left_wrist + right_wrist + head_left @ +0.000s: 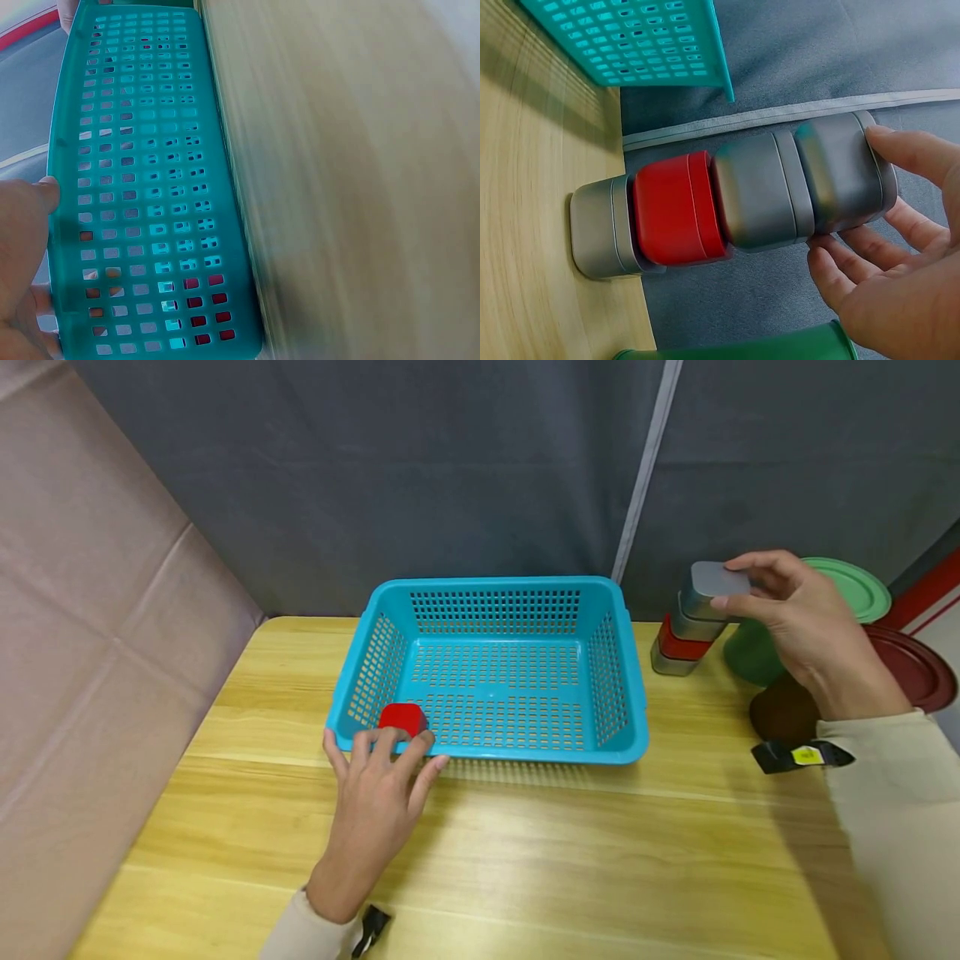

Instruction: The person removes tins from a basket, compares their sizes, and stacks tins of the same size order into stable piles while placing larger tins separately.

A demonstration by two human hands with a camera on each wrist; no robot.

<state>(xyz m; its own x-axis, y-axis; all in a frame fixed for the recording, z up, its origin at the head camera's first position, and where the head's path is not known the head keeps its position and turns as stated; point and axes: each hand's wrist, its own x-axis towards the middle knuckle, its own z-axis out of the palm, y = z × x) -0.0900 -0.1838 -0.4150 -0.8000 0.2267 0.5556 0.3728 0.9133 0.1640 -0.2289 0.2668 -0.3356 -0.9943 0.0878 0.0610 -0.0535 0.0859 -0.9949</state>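
Note:
My right hand (813,618) pinches the uppermost grey tin (717,587) between thumb and fingers, at the top of a leaning stack. Below it come another grey tin (761,191), a red tin (679,210) and a grey tin (600,225) at the bottom on the table. At the front left corner of the blue plastic basket (491,753), my left hand (375,797) hooks its fingers over the rim. Just inside that corner, by those fingers, sits a second red tin (402,717), seen as red through the basket's holes in the left wrist view.
Right of the stack stand a green container (753,652) with a light green lid (855,589) and a dark brown container (783,710) with a dark red lid (911,668), partly behind the right hand. A grey curtain (420,468) hangs behind the wooden table (525,860).

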